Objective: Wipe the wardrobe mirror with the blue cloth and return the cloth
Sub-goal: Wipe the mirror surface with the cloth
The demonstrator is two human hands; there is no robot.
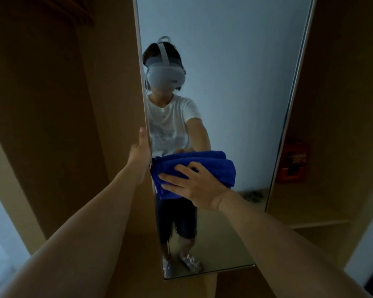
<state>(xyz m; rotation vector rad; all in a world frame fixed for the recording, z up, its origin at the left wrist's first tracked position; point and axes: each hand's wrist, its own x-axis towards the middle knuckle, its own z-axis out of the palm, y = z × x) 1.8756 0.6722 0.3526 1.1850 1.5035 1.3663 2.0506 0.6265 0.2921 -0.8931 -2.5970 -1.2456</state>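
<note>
The tall wardrobe mirror (235, 82) fills the middle of the head view, mounted on a wooden door. My right hand (194, 186) presses a folded blue cloth (215, 168) flat against the glass near the mirror's left side, at about mid height, with the fingers spread over the cloth. My left hand (140, 153) grips the mirror door's left edge (145, 117), thumb up along the edge and fingers wrapped behind it. The glass reflects a person in a white shirt and dark shorts.
Wooden wardrobe panels (52, 104) stand to the left and right of the mirror. A red box (293, 160) sits on a shelf inside the wardrobe at the right. The floor shows below the mirror's bottom edge (209, 274).
</note>
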